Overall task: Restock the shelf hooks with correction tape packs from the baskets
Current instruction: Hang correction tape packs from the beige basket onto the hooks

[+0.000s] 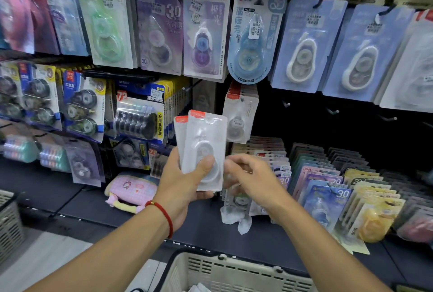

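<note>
While the head camera looks down at the shelf face, the left hand (185, 181) is up in front of it, gripping a small stack of white correction tape packs (202, 148), thumb pressed across the clear blister of the front pack and fingers wrapped behind. At least two packs show, fanned slightly, red tabs at their tops, held upright. A red cord bracelet (164, 214) circles that wrist. Just to the right, the right hand (246, 176) sits with fingers loosely curled, fingertips beside the edge of the stack; it's blurred, and whether it actually touches or pinches a pack I cannot tell. Straight behind the stack, matching white packs (239, 115) already hang on a hook. Further right, bare hooks (334, 111) stick out of the dark back panel. Above, a row of blue and purple carded tapes (206, 33) hangs full. Down on the shelf ledge (93, 205), rows of boxed stock (328, 188) stand at the right, and a pink pouch (132, 191) lies at the left. At the bottom edge, the rim of a cream basket (225, 266) is in shot, with a grey basket (9, 221) at far left.
</note>
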Demonstrator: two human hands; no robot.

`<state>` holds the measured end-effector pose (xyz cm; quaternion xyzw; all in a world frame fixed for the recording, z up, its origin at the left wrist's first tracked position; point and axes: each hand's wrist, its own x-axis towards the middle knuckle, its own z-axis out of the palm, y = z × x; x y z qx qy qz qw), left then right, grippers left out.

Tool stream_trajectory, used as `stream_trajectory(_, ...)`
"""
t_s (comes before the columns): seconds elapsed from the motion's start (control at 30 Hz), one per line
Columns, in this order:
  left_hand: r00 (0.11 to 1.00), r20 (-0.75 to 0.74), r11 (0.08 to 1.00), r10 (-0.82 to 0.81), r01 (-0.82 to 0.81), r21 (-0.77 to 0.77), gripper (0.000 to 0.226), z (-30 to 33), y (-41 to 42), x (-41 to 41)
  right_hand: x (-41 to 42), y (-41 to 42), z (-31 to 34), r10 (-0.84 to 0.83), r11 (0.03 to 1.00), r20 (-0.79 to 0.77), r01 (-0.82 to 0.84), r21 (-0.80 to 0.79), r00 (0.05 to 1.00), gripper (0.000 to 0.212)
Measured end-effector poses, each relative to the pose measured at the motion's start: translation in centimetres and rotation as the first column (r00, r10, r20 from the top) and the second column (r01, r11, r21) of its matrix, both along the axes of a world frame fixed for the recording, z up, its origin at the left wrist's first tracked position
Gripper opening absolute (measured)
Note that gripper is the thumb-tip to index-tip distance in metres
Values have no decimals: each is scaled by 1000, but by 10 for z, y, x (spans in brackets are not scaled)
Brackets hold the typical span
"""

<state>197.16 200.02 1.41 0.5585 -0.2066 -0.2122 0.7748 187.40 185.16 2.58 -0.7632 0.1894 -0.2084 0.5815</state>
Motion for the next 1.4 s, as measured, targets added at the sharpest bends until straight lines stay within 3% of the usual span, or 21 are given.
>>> stream_trajectory(0.17,996,-27,997,-81,81,-9,61,5,-2,-4,2,3,-1,-35,997,47,38,-73,998,23)
stream_trajectory(0.37,994,-107,999,-28,23,-49,25,5,0,3,3,-4,0,-195,981,224,191,40,955,16)
stream_trajectory(0.5,991,-115,997,61,-67,-42,24,1,-1,8,4,-5,3,-267,964,271,261,57,925,12)
stream_trajectory(0.63,990,-93,992,108,-113,-57,24,-1,-2,10,5,-6,6,-241,970,276,224,91,931,16)
stream_trajectory(1.0,987,-44,984,154,-157,-89,27,-3,-5,12,13,-7,12,-300,953,321,295,65,898,28)
stream_trajectory(1.07,985,-37,982,168,-171,-84,27,-3,-5,12,14,-10,6,-315,944,216,329,-32,924,40)
stream_trajectory(1.1,984,-31,981,178,-180,-78,27,-3,-5,12,14,-14,1,-345,917,134,364,-161,929,50)
stream_trajectory(1.17,982,-10,980,190,-190,-65,26,-3,-4,12,13,-18,-9,-404,796,54,380,-470,913,59)
stream_trajectory(1.2,982,-2,980,190,-190,-60,25,-3,-4,12,12,-19,-11,-395,719,96,372,-587,914,57)
stream_trajectory(1.27,983,4,981,185,-184,-52,24,-4,-5,12,17,-20,-9,-288,602,138,292,-744,948,50)
stream_trajectory(1.33,983,9,982,181,-180,-52,23,-4,-5,11,29,-26,-4,-185,514,43,133,-847,982,48)
stream_trajectory(1.4,984,16,983,180,-179,-48,23,-4,-6,11,41,-33,3,-181,432,-77,9,-902,980,52)
